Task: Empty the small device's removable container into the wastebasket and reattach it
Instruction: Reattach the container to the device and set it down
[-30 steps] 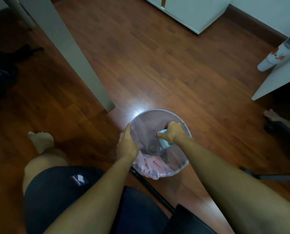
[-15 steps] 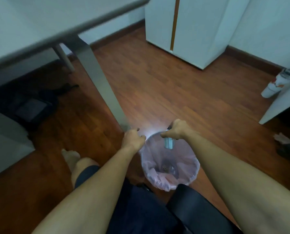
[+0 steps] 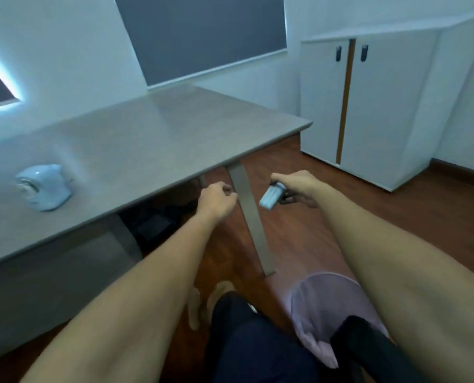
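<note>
Nearest to us, low on the right, stands the round wastebasket with the pale pink plastic liner (image 3: 324,308), on the brown wooden floor (image 3: 340,205) just beside our knee. Above it, our right hand (image 3: 299,189) pinches the small light-blue plastic container (image 3: 270,199), tilted, in the air and well apart from the basket. Our left hand (image 3: 216,199) is curled into a loose fist and holds nothing that we can see. We judge that the emptying is done; the reattaching is left. The rounded pale-blue small device (image 3: 43,187) waits on the grey counter (image 3: 147,139), far to the left. Behind are a white two-door cabinet (image 3: 374,106) and white walls.
</note>
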A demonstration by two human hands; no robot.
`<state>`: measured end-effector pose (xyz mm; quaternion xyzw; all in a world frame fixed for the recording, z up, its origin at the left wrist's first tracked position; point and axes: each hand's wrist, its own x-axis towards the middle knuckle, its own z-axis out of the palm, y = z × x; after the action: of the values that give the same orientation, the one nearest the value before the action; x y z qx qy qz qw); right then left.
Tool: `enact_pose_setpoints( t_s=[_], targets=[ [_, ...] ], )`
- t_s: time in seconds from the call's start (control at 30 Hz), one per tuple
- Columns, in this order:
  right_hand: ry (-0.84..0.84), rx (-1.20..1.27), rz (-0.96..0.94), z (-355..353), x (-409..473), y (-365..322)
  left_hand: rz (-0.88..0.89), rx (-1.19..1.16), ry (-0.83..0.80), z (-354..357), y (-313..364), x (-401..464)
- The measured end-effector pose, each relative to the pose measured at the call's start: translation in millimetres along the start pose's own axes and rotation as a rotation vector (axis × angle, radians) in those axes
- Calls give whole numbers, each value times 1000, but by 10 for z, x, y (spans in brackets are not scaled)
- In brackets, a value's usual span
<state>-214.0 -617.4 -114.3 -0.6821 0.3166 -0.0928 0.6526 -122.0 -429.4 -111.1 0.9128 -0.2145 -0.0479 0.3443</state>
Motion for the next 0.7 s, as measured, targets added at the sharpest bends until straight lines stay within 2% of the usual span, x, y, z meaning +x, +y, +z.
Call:
enact_pose_setpoints(
  t_s=[0.23, 0.37, 0.7],
  targets=[
    [-223, 115, -147, 973, -268, -947, -43, -79, 188, -1375, -303, -88],
    [-276, 151, -191, 1561, -387, -1270, -89, -78, 308, -1968, -593, -195],
    [-353, 76, -270, 2718, -424, -1560, -270, -42, 670, -2811, -1531, -394]
  ],
)
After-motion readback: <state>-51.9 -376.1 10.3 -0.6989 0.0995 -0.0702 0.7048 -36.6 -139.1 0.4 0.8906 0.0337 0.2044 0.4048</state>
